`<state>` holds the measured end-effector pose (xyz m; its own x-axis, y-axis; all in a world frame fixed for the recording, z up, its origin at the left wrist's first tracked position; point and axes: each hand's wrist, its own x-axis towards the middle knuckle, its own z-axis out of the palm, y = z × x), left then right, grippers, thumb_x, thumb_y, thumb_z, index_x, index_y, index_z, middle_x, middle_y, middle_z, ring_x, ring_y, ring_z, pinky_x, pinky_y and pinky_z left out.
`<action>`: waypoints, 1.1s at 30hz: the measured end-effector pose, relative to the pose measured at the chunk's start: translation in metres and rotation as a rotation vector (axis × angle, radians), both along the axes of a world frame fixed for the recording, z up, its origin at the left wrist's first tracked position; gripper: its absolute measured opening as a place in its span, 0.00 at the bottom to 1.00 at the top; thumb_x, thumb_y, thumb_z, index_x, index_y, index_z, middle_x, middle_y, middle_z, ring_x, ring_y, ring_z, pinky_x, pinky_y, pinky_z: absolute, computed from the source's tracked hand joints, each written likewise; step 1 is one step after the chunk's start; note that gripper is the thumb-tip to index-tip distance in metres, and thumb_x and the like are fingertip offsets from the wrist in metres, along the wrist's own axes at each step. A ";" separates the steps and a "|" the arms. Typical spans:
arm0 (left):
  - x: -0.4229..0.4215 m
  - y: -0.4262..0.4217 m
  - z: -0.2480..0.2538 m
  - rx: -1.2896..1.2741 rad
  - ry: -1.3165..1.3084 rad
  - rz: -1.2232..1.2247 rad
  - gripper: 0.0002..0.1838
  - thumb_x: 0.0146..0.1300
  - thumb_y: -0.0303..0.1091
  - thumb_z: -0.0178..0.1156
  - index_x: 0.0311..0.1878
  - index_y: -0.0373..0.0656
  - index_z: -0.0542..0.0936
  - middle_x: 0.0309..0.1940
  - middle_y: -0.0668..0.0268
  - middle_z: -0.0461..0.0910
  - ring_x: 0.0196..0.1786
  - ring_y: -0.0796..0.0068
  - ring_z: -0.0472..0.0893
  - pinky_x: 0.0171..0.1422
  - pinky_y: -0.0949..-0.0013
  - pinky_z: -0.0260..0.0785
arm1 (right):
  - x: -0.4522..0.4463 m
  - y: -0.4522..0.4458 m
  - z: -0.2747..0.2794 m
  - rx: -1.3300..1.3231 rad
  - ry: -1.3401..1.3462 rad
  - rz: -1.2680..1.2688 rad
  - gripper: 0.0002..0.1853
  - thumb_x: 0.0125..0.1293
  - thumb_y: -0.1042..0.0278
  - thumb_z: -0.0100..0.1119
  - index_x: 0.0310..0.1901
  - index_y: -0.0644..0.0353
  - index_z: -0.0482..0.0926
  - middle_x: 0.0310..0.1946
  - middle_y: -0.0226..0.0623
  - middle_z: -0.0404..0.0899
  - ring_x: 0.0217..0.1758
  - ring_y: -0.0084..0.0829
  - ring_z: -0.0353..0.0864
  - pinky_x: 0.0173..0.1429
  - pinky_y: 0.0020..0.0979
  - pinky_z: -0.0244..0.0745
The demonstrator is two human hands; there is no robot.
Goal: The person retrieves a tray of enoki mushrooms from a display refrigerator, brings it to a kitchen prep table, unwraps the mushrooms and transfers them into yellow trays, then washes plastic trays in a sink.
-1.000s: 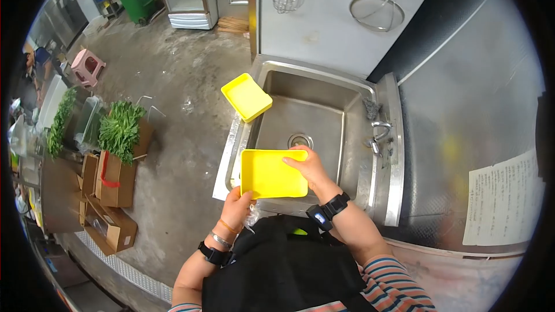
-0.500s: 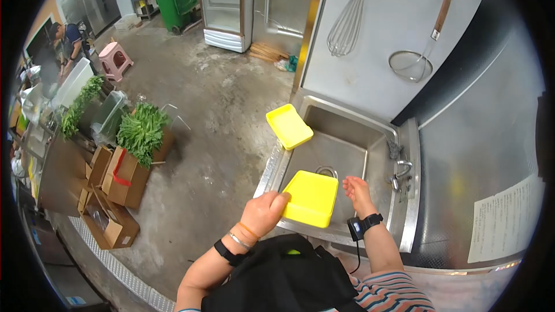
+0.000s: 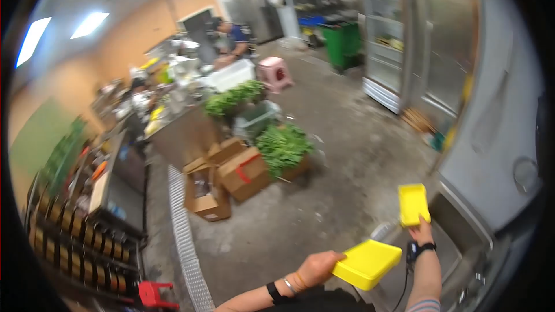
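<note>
My left hand (image 3: 319,267) is closed on the near corner of a yellow plastic tray (image 3: 370,264), which tilts in front of my body. In my right hand (image 3: 422,230) is a smaller-looking yellow tray (image 3: 413,202), gripped by its lower edge and held up above the sink's outer corner. Both trays are apart from each other. Beneath and beside my right arm lies the stainless steel sink (image 3: 462,211), partly cut off and blurred.
Cardboard boxes (image 3: 208,199) and leafy greens (image 3: 283,149) stand on the floor ahead. A drain grate (image 3: 188,248) crosses the floor at left, by a red stool (image 3: 156,294). Beyond are a pink stool (image 3: 275,74), a person (image 3: 236,40), a green bin (image 3: 341,45) and a glass-door fridge (image 3: 383,46).
My view has swung left, toward the room. My right hand, open over the sink before, now holds the second tray from the sink's rim. My left hand keeps its tray.
</note>
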<state>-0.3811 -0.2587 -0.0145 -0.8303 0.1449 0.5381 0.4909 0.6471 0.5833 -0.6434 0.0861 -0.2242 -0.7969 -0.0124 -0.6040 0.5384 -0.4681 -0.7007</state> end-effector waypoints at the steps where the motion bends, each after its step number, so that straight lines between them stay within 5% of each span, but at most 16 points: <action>1: 0.002 0.001 0.004 0.024 0.012 0.027 0.19 0.48 0.22 0.63 0.47 0.43 0.75 0.29 0.60 0.77 0.32 0.58 0.80 0.36 0.65 0.74 | -0.015 0.011 -0.044 -0.071 0.056 -0.059 0.20 0.61 0.66 0.58 0.55 0.51 0.70 0.47 0.35 0.77 0.45 0.34 0.77 0.49 0.42 0.73; 2: 0.005 0.005 0.008 0.054 0.017 0.036 0.19 0.49 0.22 0.63 0.47 0.42 0.75 0.29 0.60 0.77 0.31 0.58 0.80 0.35 0.65 0.73 | -0.015 0.016 -0.056 -0.147 0.044 -0.158 0.19 0.59 0.75 0.55 0.53 0.53 0.71 0.44 0.36 0.77 0.42 0.34 0.78 0.42 0.36 0.74; 4: 0.002 0.005 0.011 0.059 0.031 0.059 0.19 0.50 0.22 0.62 0.48 0.42 0.74 0.28 0.60 0.77 0.30 0.58 0.79 0.34 0.66 0.73 | 0.009 0.022 -0.020 -0.088 0.090 -0.156 0.19 0.59 0.77 0.54 0.53 0.57 0.70 0.44 0.37 0.76 0.44 0.34 0.78 0.44 0.36 0.74; 6: -0.003 0.013 0.002 0.070 0.009 -0.034 0.19 0.51 0.22 0.62 0.48 0.42 0.74 0.27 0.61 0.75 0.29 0.59 0.79 0.34 0.66 0.73 | 0.049 0.014 0.063 0.345 0.225 -0.243 0.16 0.59 0.76 0.55 0.50 0.61 0.70 0.42 0.38 0.76 0.42 0.33 0.77 0.44 0.35 0.74; 8: -0.010 0.021 -0.001 0.042 0.027 -0.052 0.18 0.53 0.23 0.60 0.48 0.42 0.74 0.28 0.61 0.75 0.30 0.60 0.79 0.34 0.66 0.74 | 0.045 0.088 0.011 0.844 0.782 -0.183 0.16 0.61 0.75 0.55 0.50 0.62 0.69 0.40 0.39 0.74 0.42 0.33 0.76 0.46 0.35 0.73; 13: -0.029 0.051 0.012 -0.047 0.052 -0.263 0.15 0.56 0.25 0.56 0.48 0.42 0.72 0.33 0.60 0.76 0.36 0.59 0.79 0.37 0.65 0.75 | 0.157 0.136 0.143 1.475 0.736 0.084 0.21 0.64 0.67 0.56 0.58 0.59 0.66 0.49 0.40 0.73 0.53 0.37 0.73 0.59 0.36 0.66; 18: -0.040 0.073 0.026 -0.103 0.082 -0.408 0.14 0.57 0.27 0.56 0.48 0.41 0.70 0.31 0.59 0.75 0.34 0.57 0.79 0.36 0.62 0.74 | 0.232 0.131 0.205 1.745 0.554 0.158 0.31 0.64 0.56 0.59 0.66 0.55 0.62 0.61 0.44 0.70 0.63 0.40 0.68 0.68 0.42 0.62; 24: -0.033 0.078 0.000 -0.005 -0.025 -0.277 0.14 0.57 0.29 0.58 0.47 0.44 0.71 0.36 0.59 0.78 0.39 0.57 0.81 0.41 0.62 0.74 | 0.249 0.119 0.186 1.368 0.429 -0.021 0.31 0.63 0.54 0.58 0.66 0.53 0.63 0.60 0.43 0.70 0.62 0.40 0.71 0.66 0.42 0.64; 28: -0.015 0.052 -0.040 0.336 -0.581 -0.002 0.14 0.59 0.31 0.57 0.49 0.43 0.72 0.37 0.54 0.79 0.42 0.53 0.80 0.47 0.60 0.72 | 0.236 0.092 0.166 0.696 0.376 -0.217 0.29 0.63 0.56 0.56 0.65 0.53 0.64 0.60 0.41 0.72 0.61 0.39 0.72 0.64 0.43 0.68; 29: -0.008 0.036 -0.051 0.403 -0.674 0.045 0.15 0.59 0.29 0.54 0.51 0.42 0.72 0.39 0.57 0.78 0.45 0.64 0.78 0.50 0.66 0.69 | 0.229 0.081 0.161 0.506 0.373 -0.253 0.28 0.63 0.56 0.55 0.65 0.53 0.65 0.60 0.40 0.72 0.61 0.39 0.73 0.63 0.43 0.69; 33: 0.043 -0.042 -0.060 0.819 -0.815 0.190 0.14 0.65 0.32 0.51 0.51 0.38 0.75 0.38 0.71 0.77 0.41 0.81 0.73 0.46 0.75 0.69 | 0.195 0.033 0.139 -0.085 0.399 -0.247 0.27 0.63 0.58 0.53 0.64 0.53 0.66 0.59 0.38 0.73 0.60 0.39 0.74 0.60 0.44 0.73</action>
<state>-0.3381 -0.3008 -0.0745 -0.9437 -0.1622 -0.2883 -0.2848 -0.0452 0.9575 -0.4487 0.1188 -0.0856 -0.9516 0.1706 -0.2555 0.1007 -0.6125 -0.7840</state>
